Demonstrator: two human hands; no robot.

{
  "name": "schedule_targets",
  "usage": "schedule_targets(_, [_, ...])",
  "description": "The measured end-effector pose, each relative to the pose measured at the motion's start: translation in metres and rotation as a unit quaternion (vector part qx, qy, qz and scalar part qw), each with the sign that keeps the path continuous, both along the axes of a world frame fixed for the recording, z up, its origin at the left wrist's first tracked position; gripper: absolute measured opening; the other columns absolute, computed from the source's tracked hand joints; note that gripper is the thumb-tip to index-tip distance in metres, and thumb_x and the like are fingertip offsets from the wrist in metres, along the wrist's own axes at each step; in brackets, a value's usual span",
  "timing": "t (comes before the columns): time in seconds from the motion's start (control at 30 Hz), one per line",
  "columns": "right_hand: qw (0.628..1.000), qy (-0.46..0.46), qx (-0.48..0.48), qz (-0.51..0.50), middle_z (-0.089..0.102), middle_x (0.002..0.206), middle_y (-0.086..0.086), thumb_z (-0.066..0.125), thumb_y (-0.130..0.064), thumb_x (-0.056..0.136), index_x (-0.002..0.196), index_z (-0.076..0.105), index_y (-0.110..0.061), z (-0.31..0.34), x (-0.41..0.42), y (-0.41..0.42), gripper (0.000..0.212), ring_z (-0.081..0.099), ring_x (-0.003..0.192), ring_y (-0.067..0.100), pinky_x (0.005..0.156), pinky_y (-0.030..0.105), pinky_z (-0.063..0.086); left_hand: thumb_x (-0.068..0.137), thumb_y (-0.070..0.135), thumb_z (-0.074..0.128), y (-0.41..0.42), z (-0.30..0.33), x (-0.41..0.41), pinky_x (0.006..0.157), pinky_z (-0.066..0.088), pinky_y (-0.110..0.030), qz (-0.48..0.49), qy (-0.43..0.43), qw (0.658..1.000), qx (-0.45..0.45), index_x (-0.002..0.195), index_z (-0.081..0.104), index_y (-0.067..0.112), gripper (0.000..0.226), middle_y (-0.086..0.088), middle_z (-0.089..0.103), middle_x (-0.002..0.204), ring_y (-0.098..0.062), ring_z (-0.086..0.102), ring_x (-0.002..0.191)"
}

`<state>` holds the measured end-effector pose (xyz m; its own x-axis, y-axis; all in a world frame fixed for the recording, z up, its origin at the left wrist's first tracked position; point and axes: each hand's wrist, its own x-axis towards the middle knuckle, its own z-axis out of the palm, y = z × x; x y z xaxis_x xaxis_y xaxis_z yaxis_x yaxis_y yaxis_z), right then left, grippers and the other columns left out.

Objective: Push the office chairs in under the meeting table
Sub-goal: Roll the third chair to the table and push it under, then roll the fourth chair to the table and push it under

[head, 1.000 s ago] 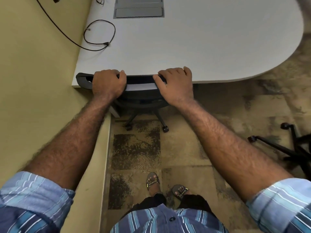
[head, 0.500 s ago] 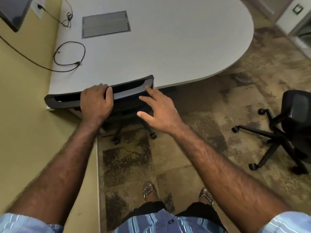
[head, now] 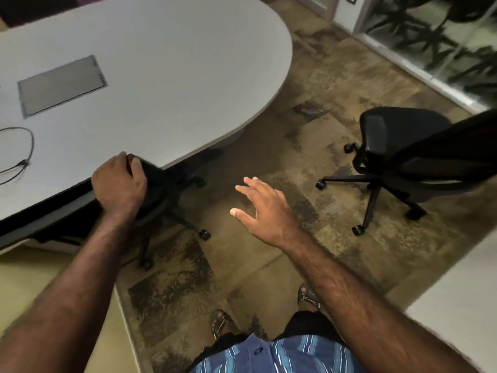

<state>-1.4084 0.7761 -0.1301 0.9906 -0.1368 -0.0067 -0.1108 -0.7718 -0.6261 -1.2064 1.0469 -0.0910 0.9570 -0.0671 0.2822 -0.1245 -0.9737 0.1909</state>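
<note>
A black office chair [head: 161, 189] stands tucked against the long edge of the white oval meeting table [head: 166, 65], its seat under the top and its wheeled base showing below. My left hand [head: 118, 184] grips the top of that chair's backrest. My right hand [head: 261, 208] hovers over the floor to the right of it, fingers spread, holding nothing. A second black office chair [head: 403, 152] stands out on the floor to the right, away from the table, its seat facing the table's rounded end.
A grey cable hatch [head: 60, 84] is set in the tabletop and a looped black cable [head: 18, 154] lies at its left. A yellow wall [head: 53, 278] runs along my left. A white surface [head: 462, 297] stands lower right, glass panels [head: 435, 41] far right.
My right hand has let go of the chair's backrest and moved right into the open air. The view has swung right, bringing the second chair fully into sight. My left hand keeps its grip.
</note>
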Motion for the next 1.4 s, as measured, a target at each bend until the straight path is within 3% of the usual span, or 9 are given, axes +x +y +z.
schedule_targets(0.1, [0.999,-0.006,0.005,-0.04,0.038,0.173,-0.004,0.061,-0.059,0.104,0.159,0.052,-0.03,0.006,-0.017,-0.037,0.062,0.025,0.162,0.014,0.128,0.05,0.022,0.108,0.036,0.044,-0.032,-0.004,0.002,0.103,0.05,-0.053,0.026,0.009,0.999,0.024,0.124,0.071,-0.007,0.053,-0.028,0.073,0.119,-0.045,0.067,0.112])
schedule_targets(0.3, [0.994,-0.019,0.007,-0.108,0.037,0.173,-0.005,0.062,-0.058,0.104,0.159,0.051,-0.03,0.023,-0.05,-0.112,0.063,0.022,0.162,0.012,0.128,0.046,0.018,0.107,0.033,0.049,-0.11,-0.013,-0.013,0.115,0.037,-0.056,-0.008,0.047,0.999,-0.019,0.126,0.068,-0.013,0.053,-0.035,0.069,0.127,-0.051,0.064,0.12])
schedule_targets(0.43, [0.986,-0.025,0.009,-0.165,0.036,0.173,-0.007,0.063,-0.057,0.105,0.159,0.052,-0.03,0.028,-0.078,-0.172,0.062,0.021,0.162,0.011,0.13,0.045,0.017,0.108,0.031,0.058,-0.195,-0.023,-0.041,0.102,0.051,-0.057,-0.095,0.074,0.992,-0.046,0.118,0.072,-0.009,0.043,-0.031,0.073,0.115,-0.048,0.067,0.106])
schedule_targets(0.57, [0.981,-0.024,0.001,-0.194,0.036,0.174,-0.007,0.061,-0.059,0.105,0.16,0.051,-0.031,0.028,-0.103,-0.23,0.063,0.02,0.163,0.011,0.13,0.047,0.018,0.109,0.038,0.055,-0.273,-0.03,-0.071,0.092,0.058,-0.055,-0.172,0.098,0.976,-0.092,0.112,0.076,0.001,0.043,-0.018,0.075,0.104,-0.035,0.068,0.095])
schedule_targets(0.83, [0.966,-0.024,-0.015,-0.257,0.039,0.172,-0.008,0.062,-0.061,0.103,0.158,0.052,-0.033,0.023,-0.15,-0.317,0.063,0.021,0.162,0.013,0.129,0.05,0.017,0.111,0.044,0.05,-0.403,-0.036,-0.124,0.11,0.051,-0.053,-0.268,0.131,0.945,-0.136,0.121,0.075,0.004,0.048,-0.018,0.073,0.13,-0.035,0.062,0.133])
schedule_targets(1.03, [0.949,-0.008,-0.003,-0.316,0.041,0.171,-0.006,0.065,-0.058,0.103,0.158,0.053,-0.031,0.011,-0.187,-0.351,0.062,0.022,0.162,0.013,0.13,0.052,0.021,0.11,0.051,0.051,-0.477,-0.035,-0.167,0.12,0.042,-0.056,-0.332,0.188,0.911,-0.156,0.131,0.072,0.01,0.05,-0.015,0.065,0.145,-0.03,0.054,0.142])
schedule_targets(1.2, [0.936,-0.016,0.004,-0.351,0.042,0.17,-0.004,0.066,-0.055,0.104,0.157,0.054,-0.029,0.01,-0.197,-0.365,0.061,0.024,0.162,0.014,0.13,0.052,0.022,0.11,0.053,0.05,-0.528,-0.034,-0.181,0.12,0.042,-0.058,-0.39,0.223,0.882,-0.143,0.138,0.067,0.01,0.054,-0.014,0.059,0.152,-0.028,0.049,0.147])
schedule_targets(1.3, [0.925,-0.046,-0.011,-0.378,0.045,0.169,-0.003,0.07,-0.05,0.103,0.155,0.058,-0.026,0.015,-0.198,-0.384,0.059,0.027,0.161,0.014,0.13,0.049,0.024,0.11,0.043,0.056,-0.57,-0.032,-0.183,0.115,0.047,-0.055,-0.439,0.208,0.86,-0.157,0.131,0.07,0.005,0.046,-0.018,0.065,0.143,-0.033,0.056,0.14])
schedule_targets(1.4, [0.904,-0.084,-0.032,-0.419,0.048,0.166,-0.001,0.073,-0.045,0.102,0.151,0.063,-0.022,0.026,-0.2,-0.411,0.055,0.032,0.16,0.017,0.127,0.052,0.03,0.11,0.04,0.056,-0.616,-0.023,-0.183,0.099,0.056,-0.046,-0.48,0.198,0.835,-0.183,0.124,0.073,0.005,0.04,-0.012,0.07,0.131,-0.029,0.067,0.119])
